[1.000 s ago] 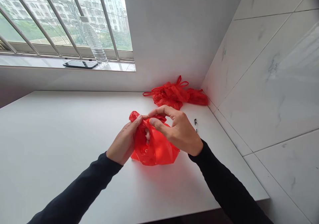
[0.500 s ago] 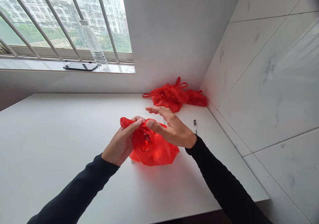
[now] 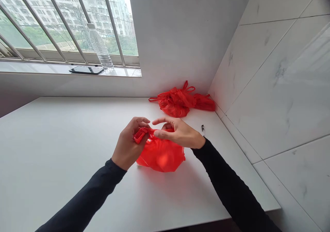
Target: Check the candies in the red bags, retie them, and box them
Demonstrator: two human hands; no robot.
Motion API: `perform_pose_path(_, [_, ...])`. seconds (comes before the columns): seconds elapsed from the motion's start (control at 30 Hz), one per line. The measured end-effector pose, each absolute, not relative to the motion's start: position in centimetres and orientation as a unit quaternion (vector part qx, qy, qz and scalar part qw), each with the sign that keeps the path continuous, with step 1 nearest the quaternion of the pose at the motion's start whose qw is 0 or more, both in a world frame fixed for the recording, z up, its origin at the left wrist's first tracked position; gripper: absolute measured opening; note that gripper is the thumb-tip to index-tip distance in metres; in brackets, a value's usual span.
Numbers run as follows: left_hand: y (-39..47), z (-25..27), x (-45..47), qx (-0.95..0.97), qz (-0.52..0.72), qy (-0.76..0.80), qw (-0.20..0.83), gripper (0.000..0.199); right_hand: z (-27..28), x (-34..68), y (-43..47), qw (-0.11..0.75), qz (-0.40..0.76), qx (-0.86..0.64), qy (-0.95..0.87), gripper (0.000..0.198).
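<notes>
A red plastic bag [image 3: 162, 156] rests on the white table in front of me, rounded at the bottom and bunched at the top. My left hand [image 3: 129, 144] is closed on its twisted upper end, thumb and fingers gripping the plastic. At the bag's top right, my right hand [image 3: 177, 134] has a strip of the plastic between its thumb and curled fingers. Its index finger stretches out toward my left hand. What is inside the bag cannot be made out, and the fingertips behind the plastic are partly hidden.
More crumpled red plastic bags [image 3: 177, 101] lie at the back of the table [image 3: 77, 139] near the corner. A pen [image 3: 202, 128] lies beside my right wrist, partly covered. On the windowsill are a clear bottle [image 3: 101, 51] and a dark flat device [image 3: 86, 70]. A tiled wall [image 3: 278, 87] borders the right.
My left hand has turned over the bunched top, its back now more visible. My right hand has come down slightly, its fingers curling from a flat, stretched pose onto the bag.
</notes>
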State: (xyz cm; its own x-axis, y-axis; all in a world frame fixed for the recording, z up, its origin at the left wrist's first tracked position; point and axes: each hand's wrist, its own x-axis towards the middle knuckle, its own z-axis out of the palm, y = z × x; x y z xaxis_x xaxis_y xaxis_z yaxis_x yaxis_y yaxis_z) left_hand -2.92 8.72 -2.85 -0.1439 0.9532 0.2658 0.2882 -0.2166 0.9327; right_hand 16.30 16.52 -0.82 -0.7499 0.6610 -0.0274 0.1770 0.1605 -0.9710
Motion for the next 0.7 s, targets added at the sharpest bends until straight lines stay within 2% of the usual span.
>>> perform_pose_path(0.1, [8.6,-3.3,-3.1,0.652,0.504,0.535,0.183,0.031,-1.6,15.9,16.6,0.200,0.611,-0.278,-0.713,0.037])
perform_pose_path(0.2, [8.5,-3.1,-3.3,0.697,0.483,0.509,0.145,0.031,-2.2,15.7,16.9,0.165,0.631,-0.248,-0.716,0.028])
perform_pose_path(0.4, [8.4,-3.2,-3.9,0.720,0.460,0.477,0.205,0.041,-2.0,15.8,17.3,0.223,0.567,-0.318,-0.726,0.027])
perform_pose_path(0.57, [8.9,-4.0,-4.3,0.720,0.469,0.489,0.152,0.037,-2.0,15.8,17.2,0.151,0.635,-0.223,-0.724,0.026])
perform_pose_path(0.7, [8.8,-3.8,-4.1,0.708,0.463,0.500,0.185,0.037,-2.1,15.7,17.2,0.190,0.630,-0.257,-0.707,0.023])
